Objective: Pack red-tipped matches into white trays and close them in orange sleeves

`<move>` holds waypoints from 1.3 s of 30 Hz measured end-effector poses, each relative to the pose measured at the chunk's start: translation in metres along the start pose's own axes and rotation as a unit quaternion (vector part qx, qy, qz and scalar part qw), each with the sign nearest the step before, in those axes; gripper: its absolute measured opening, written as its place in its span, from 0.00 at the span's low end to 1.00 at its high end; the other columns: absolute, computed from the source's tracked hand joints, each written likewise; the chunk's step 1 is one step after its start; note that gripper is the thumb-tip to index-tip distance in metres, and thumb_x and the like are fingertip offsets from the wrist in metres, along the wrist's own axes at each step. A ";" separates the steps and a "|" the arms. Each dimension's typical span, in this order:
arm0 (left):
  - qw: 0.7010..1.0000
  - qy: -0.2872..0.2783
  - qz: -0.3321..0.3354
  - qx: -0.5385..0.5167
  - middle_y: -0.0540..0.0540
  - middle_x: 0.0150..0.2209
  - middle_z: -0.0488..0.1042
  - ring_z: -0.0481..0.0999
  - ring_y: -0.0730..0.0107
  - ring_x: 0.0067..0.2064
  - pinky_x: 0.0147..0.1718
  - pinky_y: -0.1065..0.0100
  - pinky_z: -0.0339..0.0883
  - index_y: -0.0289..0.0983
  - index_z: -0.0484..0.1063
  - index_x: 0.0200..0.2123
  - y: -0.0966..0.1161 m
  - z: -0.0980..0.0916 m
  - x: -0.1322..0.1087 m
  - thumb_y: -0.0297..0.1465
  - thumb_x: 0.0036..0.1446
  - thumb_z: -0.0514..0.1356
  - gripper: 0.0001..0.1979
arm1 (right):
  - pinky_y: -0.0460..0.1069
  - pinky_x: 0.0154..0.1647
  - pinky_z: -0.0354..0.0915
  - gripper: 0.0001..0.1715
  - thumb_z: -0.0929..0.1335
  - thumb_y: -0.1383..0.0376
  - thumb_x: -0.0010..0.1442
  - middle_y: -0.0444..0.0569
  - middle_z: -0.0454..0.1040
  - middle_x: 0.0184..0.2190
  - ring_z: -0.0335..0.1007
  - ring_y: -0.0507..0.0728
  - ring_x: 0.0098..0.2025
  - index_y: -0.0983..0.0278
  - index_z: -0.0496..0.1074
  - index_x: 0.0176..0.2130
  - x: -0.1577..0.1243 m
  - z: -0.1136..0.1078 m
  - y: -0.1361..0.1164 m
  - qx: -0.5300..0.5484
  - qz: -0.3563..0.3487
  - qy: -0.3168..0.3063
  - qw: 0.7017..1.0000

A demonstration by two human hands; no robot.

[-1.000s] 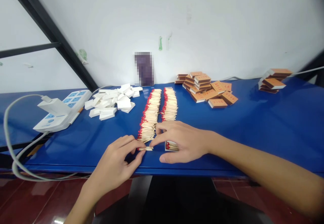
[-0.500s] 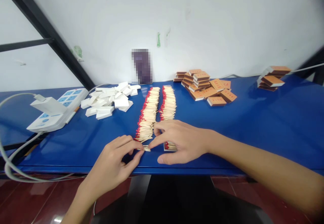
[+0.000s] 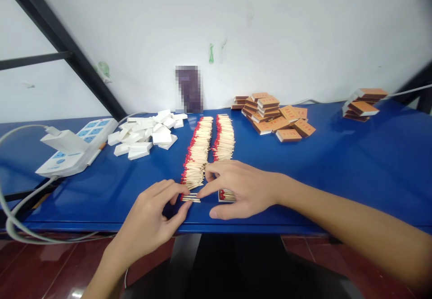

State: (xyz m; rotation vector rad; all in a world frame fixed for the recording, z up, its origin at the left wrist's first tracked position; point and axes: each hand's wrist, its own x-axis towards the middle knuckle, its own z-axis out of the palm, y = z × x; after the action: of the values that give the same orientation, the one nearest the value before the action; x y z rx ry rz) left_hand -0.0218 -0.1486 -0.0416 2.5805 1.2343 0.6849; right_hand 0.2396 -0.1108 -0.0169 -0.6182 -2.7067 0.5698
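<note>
A few loose matches point(image 3: 190, 198) with red heads to the left lie on the blue table, in front of a long row of matches point(image 3: 199, 152). Around their left part is my left hand point(image 3: 155, 209), its index finger and thumb apart, with the heads showing between them. My right hand point(image 3: 243, 186) reaches over from the right, its index fingertip at the bare stick ends and its thumb spread away. Under that palm sits a partly hidden white tray of matches point(image 3: 227, 194). A second row of matches point(image 3: 224, 137) runs back beyond my right hand.
White matchbox trays point(image 3: 145, 132) are heaped at the left. Orange-brown matchboxes point(image 3: 268, 112) are piled at the back right, with a smaller stack point(image 3: 364, 105) farther right. A white power strip point(image 3: 83, 143) with cables lies at far left. A blurred dark object point(image 3: 191, 89) leans on the wall.
My left index finger and thumb have parted and drawn slightly left, uncovering the red heads of the loose matches. My right hand has hardly moved.
</note>
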 end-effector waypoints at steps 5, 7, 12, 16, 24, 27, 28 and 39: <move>1.000 -0.004 0.000 -0.001 0.51 0.28 0.67 0.69 0.71 0.31 0.32 0.69 0.62 0.39 0.74 0.42 0.002 -0.001 0.002 0.32 0.66 0.57 0.06 | 0.50 0.37 0.58 0.24 0.69 0.52 0.64 0.48 0.68 0.38 0.64 0.56 0.36 0.60 0.76 0.54 0.000 -0.001 -0.001 0.007 0.008 -0.001 1.000; 1.000 -0.006 -0.003 -0.001 0.51 0.28 0.68 0.69 0.71 0.31 0.32 0.69 0.62 0.39 0.74 0.41 0.002 -0.002 0.002 0.32 0.66 0.57 0.06 | 0.51 0.38 0.58 0.24 0.69 0.52 0.64 0.49 0.68 0.39 0.65 0.56 0.37 0.61 0.76 0.54 0.000 -0.001 -0.002 0.004 0.011 -0.002 1.000; 1.000 -0.018 -0.009 -0.008 0.51 0.29 0.68 0.68 0.71 0.32 0.33 0.68 0.61 0.39 0.74 0.40 0.002 -0.002 0.001 0.32 0.66 0.57 0.06 | 0.51 0.38 0.59 0.23 0.69 0.52 0.64 0.49 0.68 0.39 0.65 0.56 0.36 0.60 0.77 0.53 0.000 0.000 -0.003 0.007 0.015 -0.006 1.000; 1.000 -0.017 -0.011 -0.006 0.51 0.29 0.67 0.68 0.71 0.31 0.33 0.69 0.61 0.39 0.73 0.40 0.002 -0.002 0.002 0.32 0.66 0.57 0.06 | 0.50 0.37 0.60 0.26 0.67 0.53 0.66 0.50 0.69 0.38 0.65 0.56 0.36 0.64 0.73 0.57 0.002 -0.001 -0.003 0.022 0.033 0.012 0.999; 0.999 0.010 -0.029 0.027 0.50 0.30 0.68 0.70 0.69 0.32 0.34 0.67 0.64 0.39 0.72 0.46 0.003 0.000 0.001 0.36 0.63 0.60 0.10 | 0.52 0.41 0.63 0.24 0.68 0.55 0.66 0.51 0.70 0.39 0.67 0.57 0.38 0.65 0.74 0.56 0.003 -0.002 -0.004 0.027 0.050 0.006 0.998; 0.999 0.008 -0.030 0.031 0.50 0.30 0.68 0.70 0.68 0.32 0.34 0.67 0.64 0.39 0.73 0.45 0.003 0.000 0.001 0.36 0.63 0.60 0.10 | 0.52 0.40 0.62 0.24 0.68 0.54 0.66 0.50 0.69 0.38 0.67 0.57 0.37 0.65 0.75 0.55 0.003 -0.001 -0.003 0.025 0.048 0.005 0.999; 0.999 0.009 -0.028 0.030 0.50 0.30 0.69 0.70 0.68 0.32 0.34 0.66 0.64 0.39 0.73 0.45 0.002 0.001 0.001 0.36 0.63 0.60 0.10 | 0.51 0.39 0.62 0.24 0.68 0.54 0.66 0.50 0.69 0.38 0.66 0.56 0.37 0.65 0.75 0.55 0.003 -0.001 -0.003 0.022 0.047 0.006 0.999; 0.999 0.007 -0.022 0.029 0.50 0.30 0.68 0.70 0.67 0.32 0.34 0.66 0.64 0.39 0.74 0.46 0.002 0.001 0.001 0.36 0.64 0.59 0.10 | 0.50 0.37 0.62 0.20 0.68 0.56 0.66 0.49 0.68 0.36 0.66 0.55 0.35 0.66 0.77 0.51 0.003 0.000 -0.002 0.017 0.031 0.021 0.999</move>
State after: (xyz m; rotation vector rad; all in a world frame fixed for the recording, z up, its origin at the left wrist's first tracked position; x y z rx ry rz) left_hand -0.0194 -0.1489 -0.0419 2.5895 1.3297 0.6683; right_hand 0.2369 -0.1108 -0.0155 -0.7002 -2.6419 0.6107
